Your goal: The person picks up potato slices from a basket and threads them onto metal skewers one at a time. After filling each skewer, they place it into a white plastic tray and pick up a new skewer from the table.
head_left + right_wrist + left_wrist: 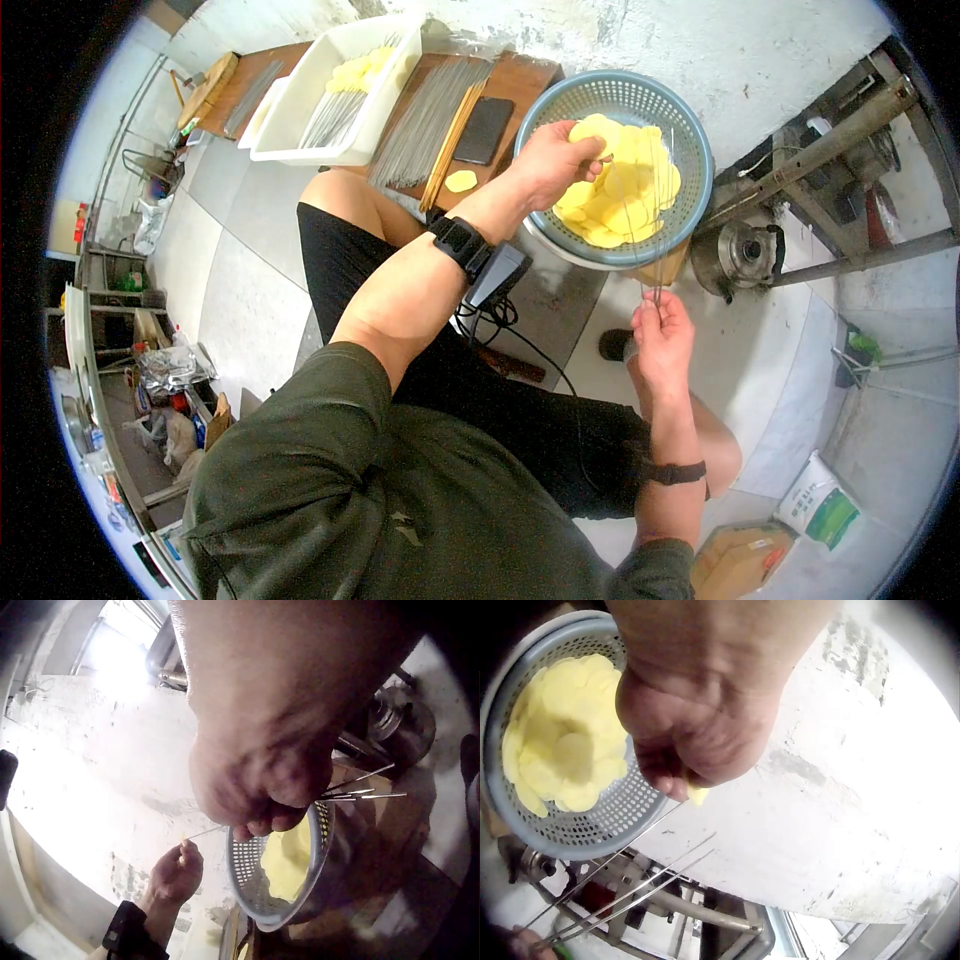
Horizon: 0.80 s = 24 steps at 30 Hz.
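Note:
Over the blue-grey colander, my left hand pinches a thin yellow slice, which looks like potato. A pile of similar slices fills much of the colander. Just in front of the colander's near rim, my right hand grips several thin metal skewers. Their long shafts reach across the colander in the head view. In the left wrist view, one skewer's tip meets the left fingertips by the slice, while the other tips spread apart below.
On the brown bench at left stand a white tub with skewered slices, a row of metal skewers, bamboo sticks, a dark phone and a single slice. A metal kettle sits right of the colander, beside a metal frame.

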Each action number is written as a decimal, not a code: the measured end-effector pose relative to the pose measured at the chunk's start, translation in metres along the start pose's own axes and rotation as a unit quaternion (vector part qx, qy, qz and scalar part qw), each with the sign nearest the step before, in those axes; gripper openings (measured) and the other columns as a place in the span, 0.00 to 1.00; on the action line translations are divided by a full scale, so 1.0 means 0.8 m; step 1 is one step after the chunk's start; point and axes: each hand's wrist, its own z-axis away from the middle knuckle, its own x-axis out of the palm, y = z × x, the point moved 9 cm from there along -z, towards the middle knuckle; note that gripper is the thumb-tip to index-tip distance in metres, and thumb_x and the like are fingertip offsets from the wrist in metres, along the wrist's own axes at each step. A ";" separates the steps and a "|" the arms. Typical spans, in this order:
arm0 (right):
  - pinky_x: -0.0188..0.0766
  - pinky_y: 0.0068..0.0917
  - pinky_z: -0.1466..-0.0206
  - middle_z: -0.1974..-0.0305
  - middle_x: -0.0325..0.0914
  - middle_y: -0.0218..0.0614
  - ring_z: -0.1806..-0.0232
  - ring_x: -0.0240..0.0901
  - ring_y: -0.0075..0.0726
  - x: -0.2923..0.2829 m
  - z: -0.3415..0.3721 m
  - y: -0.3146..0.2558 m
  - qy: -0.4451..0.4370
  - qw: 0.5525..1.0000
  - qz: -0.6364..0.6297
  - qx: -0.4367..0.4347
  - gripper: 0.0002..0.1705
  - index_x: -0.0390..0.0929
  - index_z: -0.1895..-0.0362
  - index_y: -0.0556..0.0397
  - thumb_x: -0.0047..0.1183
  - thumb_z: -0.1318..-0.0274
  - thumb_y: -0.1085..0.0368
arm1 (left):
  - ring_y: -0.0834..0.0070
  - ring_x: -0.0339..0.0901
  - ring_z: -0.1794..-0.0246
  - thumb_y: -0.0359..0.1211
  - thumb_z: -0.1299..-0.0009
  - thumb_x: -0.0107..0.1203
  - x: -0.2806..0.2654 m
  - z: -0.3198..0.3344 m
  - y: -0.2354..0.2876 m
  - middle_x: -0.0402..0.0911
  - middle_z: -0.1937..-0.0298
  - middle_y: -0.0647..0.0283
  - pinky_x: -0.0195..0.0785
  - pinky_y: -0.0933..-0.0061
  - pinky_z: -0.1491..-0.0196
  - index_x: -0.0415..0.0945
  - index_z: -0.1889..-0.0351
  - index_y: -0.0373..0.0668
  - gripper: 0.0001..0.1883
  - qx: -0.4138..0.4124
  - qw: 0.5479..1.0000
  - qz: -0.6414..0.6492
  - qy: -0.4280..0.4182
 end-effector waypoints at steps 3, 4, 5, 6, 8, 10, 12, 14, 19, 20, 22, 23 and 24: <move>0.54 0.12 0.78 0.76 0.71 0.26 0.80 0.58 0.13 0.000 0.000 -0.001 0.018 1.000 0.002 0.015 0.06 0.71 0.57 0.54 0.45 0.36 0.72 | 0.80 0.73 0.75 0.26 0.33 0.53 0.003 0.000 -0.002 0.79 0.66 0.60 0.69 0.80 0.69 0.72 0.55 0.33 0.10 0.009 1.000 -0.026 -0.005; 0.54 0.12 0.78 0.76 0.71 0.26 0.80 0.58 0.13 0.000 0.000 0.000 0.018 1.000 0.002 0.015 0.06 0.71 0.57 0.54 0.45 0.36 0.72 | 0.81 0.72 0.75 0.28 0.31 0.53 0.006 0.003 -0.003 0.79 0.66 0.61 0.68 0.80 0.69 0.72 0.55 0.33 0.10 0.007 1.000 -0.027 -0.006; 0.55 0.13 0.78 0.76 0.71 0.26 0.80 0.59 0.13 0.000 0.000 0.003 0.018 1.000 -0.002 0.012 0.05 0.71 0.57 0.55 0.45 0.36 0.71 | 0.81 0.71 0.75 0.29 0.30 0.53 0.009 0.005 -0.005 0.79 0.67 0.62 0.68 0.80 0.69 0.72 0.55 0.34 0.09 0.005 1.000 -0.029 -0.006; 0.57 0.14 0.78 0.76 0.71 0.26 0.80 0.59 0.14 0.000 -0.001 0.005 0.017 1.000 -0.007 0.009 0.05 0.70 0.57 0.55 0.45 0.35 0.69 | 0.81 0.71 0.75 0.29 0.30 0.53 0.010 0.004 -0.007 0.79 0.67 0.62 0.68 0.80 0.69 0.72 0.55 0.34 0.09 0.004 1.000 -0.028 -0.007; 0.57 0.14 0.78 0.76 0.71 0.26 0.80 0.59 0.14 0.002 -0.001 0.010 0.017 1.000 -0.002 0.004 0.05 0.70 0.57 0.55 0.45 0.35 0.69 | 0.81 0.73 0.74 0.29 0.30 0.53 0.010 0.003 -0.005 0.79 0.66 0.63 0.68 0.80 0.68 0.72 0.53 0.34 0.11 0.036 0.995 -0.090 0.003; 0.57 0.15 0.79 0.76 0.71 0.26 0.81 0.59 0.14 0.004 0.000 0.010 0.018 1.000 0.002 -0.002 0.05 0.70 0.57 0.55 0.45 0.35 0.69 | 0.81 0.73 0.74 0.29 0.30 0.54 0.016 0.008 -0.004 0.80 0.66 0.63 0.68 0.80 0.68 0.72 0.52 0.34 0.11 0.037 0.993 -0.114 0.001; 0.58 0.15 0.80 0.77 0.71 0.26 0.81 0.60 0.15 0.003 0.001 0.011 0.031 0.999 0.022 0.010 0.05 0.70 0.57 0.55 0.45 0.35 0.68 | 0.81 0.74 0.74 0.29 0.30 0.54 0.020 0.009 -0.003 0.80 0.65 0.64 0.69 0.80 0.67 0.73 0.52 0.34 0.12 0.039 0.990 -0.137 -0.002; 0.57 0.16 0.80 0.77 0.71 0.26 0.81 0.60 0.15 0.003 0.003 0.010 0.032 0.999 0.015 0.016 0.06 0.70 0.57 0.55 0.45 0.35 0.68 | 0.81 0.75 0.72 0.29 0.31 0.54 0.022 0.010 -0.004 0.80 0.65 0.64 0.70 0.80 0.66 0.73 0.51 0.34 0.12 0.038 0.985 -0.166 -0.002; 0.57 0.17 0.82 0.78 0.70 0.27 0.83 0.60 0.16 0.005 0.007 0.001 0.037 0.999 0.020 0.031 0.06 0.70 0.57 0.56 0.45 0.35 0.68 | 0.80 0.76 0.70 0.30 0.31 0.55 0.022 0.005 0.002 0.80 0.64 0.63 0.72 0.78 0.65 0.73 0.52 0.33 0.12 0.095 0.980 -0.176 0.021; 0.57 0.17 0.83 0.78 0.70 0.27 0.83 0.60 0.16 0.008 0.010 -0.002 0.039 0.998 0.015 0.038 0.06 0.69 0.57 0.56 0.44 0.34 0.68 | 0.80 0.77 0.69 0.30 0.31 0.55 0.021 0.005 0.004 0.80 0.64 0.63 0.72 0.78 0.64 0.73 0.52 0.33 0.13 0.100 0.981 -0.164 0.033; 0.57 0.18 0.83 0.78 0.70 0.28 0.84 0.60 0.17 0.009 0.011 -0.004 0.040 0.998 0.010 0.045 0.06 0.69 0.57 0.56 0.44 0.34 0.68 | 0.79 0.77 0.69 0.30 0.31 0.55 0.023 0.007 0.005 0.79 0.64 0.62 0.73 0.78 0.65 0.73 0.52 0.32 0.13 0.104 0.980 -0.168 0.037; 0.57 0.18 0.83 0.78 0.70 0.28 0.84 0.61 0.17 0.009 0.012 -0.003 0.037 0.998 0.022 0.049 0.06 0.69 0.57 0.56 0.44 0.34 0.68 | 0.79 0.77 0.69 0.30 0.31 0.55 0.023 0.008 0.006 0.79 0.63 0.62 0.73 0.78 0.65 0.73 0.53 0.32 0.13 0.108 0.978 -0.172 0.041; 0.58 0.18 0.83 0.79 0.70 0.29 0.84 0.61 0.18 0.010 0.013 -0.002 0.034 0.997 0.034 0.053 0.06 0.69 0.57 0.56 0.44 0.34 0.68 | 0.79 0.77 0.69 0.30 0.31 0.55 0.023 0.008 0.006 0.79 0.63 0.62 0.73 0.78 0.65 0.73 0.53 0.32 0.13 0.108 0.978 -0.172 0.040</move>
